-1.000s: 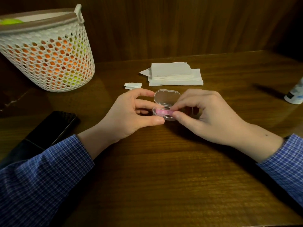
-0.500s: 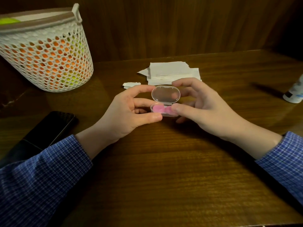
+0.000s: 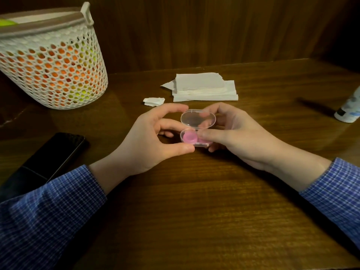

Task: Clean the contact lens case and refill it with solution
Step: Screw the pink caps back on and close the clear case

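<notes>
Contact lens case: clear, lid up (pink wells showing), nearer than the tissue stack. Left hand pinches its left end; right hand curls round its right end. Bottle, probably solution, far right of stack.

basket far left, napkins behind case, bottle right.

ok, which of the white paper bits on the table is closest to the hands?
The small torn paper scrap, lying alone just beyond the left hand. The folded tissue stack is larger and sits farther back, behind the right hand.
</notes>
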Tool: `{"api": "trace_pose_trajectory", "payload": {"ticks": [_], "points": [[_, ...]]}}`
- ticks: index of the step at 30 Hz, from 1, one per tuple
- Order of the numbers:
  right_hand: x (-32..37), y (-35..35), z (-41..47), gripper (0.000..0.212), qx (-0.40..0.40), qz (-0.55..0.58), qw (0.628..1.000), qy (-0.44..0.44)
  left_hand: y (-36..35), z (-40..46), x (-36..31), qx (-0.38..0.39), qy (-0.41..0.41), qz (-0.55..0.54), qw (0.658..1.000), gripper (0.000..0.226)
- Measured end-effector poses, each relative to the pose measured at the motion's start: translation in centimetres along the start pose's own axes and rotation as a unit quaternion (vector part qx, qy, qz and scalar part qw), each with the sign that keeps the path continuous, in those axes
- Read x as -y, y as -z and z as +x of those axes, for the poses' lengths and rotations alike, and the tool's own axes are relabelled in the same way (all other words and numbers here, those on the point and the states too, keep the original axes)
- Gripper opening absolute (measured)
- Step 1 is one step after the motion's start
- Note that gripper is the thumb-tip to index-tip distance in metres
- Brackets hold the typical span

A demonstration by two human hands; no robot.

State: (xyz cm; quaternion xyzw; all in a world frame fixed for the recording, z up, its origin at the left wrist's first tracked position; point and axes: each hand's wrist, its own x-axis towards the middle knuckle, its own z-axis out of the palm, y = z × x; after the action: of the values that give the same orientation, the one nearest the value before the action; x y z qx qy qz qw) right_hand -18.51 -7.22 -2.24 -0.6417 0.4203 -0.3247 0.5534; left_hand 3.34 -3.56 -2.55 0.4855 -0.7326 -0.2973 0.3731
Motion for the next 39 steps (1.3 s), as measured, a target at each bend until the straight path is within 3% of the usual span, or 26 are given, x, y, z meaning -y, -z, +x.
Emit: {"api": "trace_pose_trajectory", "payload": {"ticks": [6, 13, 17, 24, 31, 39], "points": [[0.2, -0.1, -0.2, 0.046, -0.004, -0.023, 0.999, 0.024, -0.1, 0.0, 0.2, -0.002, -0.01, 0.006, 1.0, 0.072], [0.6, 0.9, -0.2, 0.017, 0.038, 0.084, 0.995, 0.023, 0.3, 0.1, 1.0, -0.043, -0.009, -0.002, 0.999, 0.04], [-0.1, 0.9, 0.0, 0.009, -0.005, -0.064, 0.997, 0.052, 0.0, 0.1, 1.0, -0.028, -0.015, 0.049, 0.998, 0.036], [-0.2, 0.7, -0.3, 0.01, -0.028, -0.288, 0.949, 0.123, -0.3, 0.2, 0.9, 0.003, 0.01, 0.136, 0.991, 0.038], [0.4, 0.3, -0.7, 0.035, -0.012, -0.311, 0.939, 0.146, -0.1, 0.2, 0.9, 0.018, -0.024, 0.129, 0.991, 0.028], [-0.1, 0.8, 0.0, 0.009, 0.0, -0.321, 0.936, 0.146, 0.0, 0.5, 0.9, 0.032, -0.035, 0.123, 0.991, 0.021]]}}
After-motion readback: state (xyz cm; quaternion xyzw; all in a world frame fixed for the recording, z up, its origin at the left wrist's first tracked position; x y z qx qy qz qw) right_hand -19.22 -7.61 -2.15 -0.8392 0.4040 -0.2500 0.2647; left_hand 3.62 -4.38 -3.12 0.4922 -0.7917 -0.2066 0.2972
